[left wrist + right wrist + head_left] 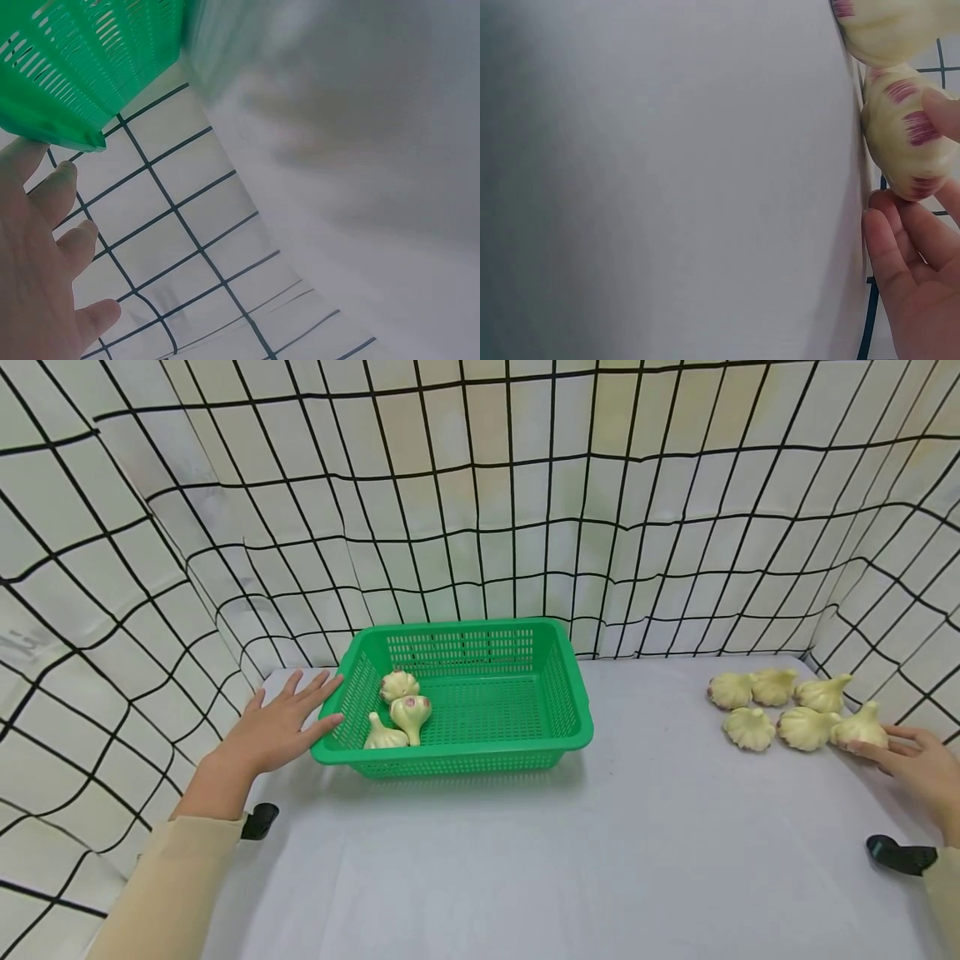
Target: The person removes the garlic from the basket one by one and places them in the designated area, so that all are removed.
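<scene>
Green basket (pixel 465 749), three garlic bulbs (pixel 409 713) inside at left, apparently touching

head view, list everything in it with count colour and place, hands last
table: one, pale grey-white, under everything
basket: one, green, left of the table's middle
garlic: nine, cream, some purple-marked; three in the basket's left part, six in two rows at the table's right
walls: white with black grid lines, behind and at both sides
black pieces: two, one by each wrist
sleeves: two, beige, lower left and right
left hand: one, at the basket's left rim
right hand: one, pinching the rightmost garlic
</scene>
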A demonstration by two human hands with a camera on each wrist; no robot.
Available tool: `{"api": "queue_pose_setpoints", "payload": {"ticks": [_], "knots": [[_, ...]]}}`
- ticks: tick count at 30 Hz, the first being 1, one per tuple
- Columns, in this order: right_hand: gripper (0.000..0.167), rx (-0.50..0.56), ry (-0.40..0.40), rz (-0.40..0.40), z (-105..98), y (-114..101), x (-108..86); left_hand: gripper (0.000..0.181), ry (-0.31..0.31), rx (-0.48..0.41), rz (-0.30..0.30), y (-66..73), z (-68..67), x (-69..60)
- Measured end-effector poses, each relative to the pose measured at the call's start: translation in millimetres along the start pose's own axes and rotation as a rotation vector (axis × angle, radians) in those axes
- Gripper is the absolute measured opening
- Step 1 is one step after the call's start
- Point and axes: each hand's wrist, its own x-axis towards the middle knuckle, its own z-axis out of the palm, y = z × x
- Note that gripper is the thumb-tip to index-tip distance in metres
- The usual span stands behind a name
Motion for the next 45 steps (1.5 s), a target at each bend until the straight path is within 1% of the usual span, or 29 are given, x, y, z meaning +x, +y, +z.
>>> {"api": "queue_pose_setpoints", "payload": {"ticks": [4,11,16,20,25,30,34,40,45], "knots": [[0.092,-0.006,-0.008,-0.008,0.4,0.9,1.5,0.077,0.001,0.003,-0.002,0.0,0.2,0.2],[0.088,-0.037,-0.024,-0.052,-1.1,4.6,2.4,0.077,-0.002,-0.005,-0.004,0.3,0.0,-0.5],[0.086,-0.064,-0.032,-0.035,-1.1,4.3,3.0,0.077,0.0,-0.003,-0.001,-0.3,0.9,-1.0],[0.087,-0.084,-0.044,-0.039,-1.2,3.7,2.9,0.076,0.005,-0.001,0.001,-1.1,1.9,-0.8],[0.088,-0.079,-0.061,-0.067,-2.5,4.9,3.8,0.076,0.01,-0.004,0.002,-1.5,2.3,-0.2],[0.089,-0.064,-0.083,-0.077,-4.4,3.7,2.8,0.076,0.011,-0.004,0.001,-1.1,2.2,-0.6],[0.093,-0.048,-0.079,-0.081,-5.2,3.2,1.4,0.076,0.01,-0.006,0.001,-1.6,2.7,-0.6],[0.093,-0.032,-0.074,-0.096,-4.6,5.7,2.8,0.077,0.004,-0.01,0.0,-1.4,2.8,-1.5],[0.1,-0.03,-0.086,-0.084,-5.5,10.5,4.5,0.076,0.009,-0.009,0.008,-1.0,2.0,-0.9]]}}
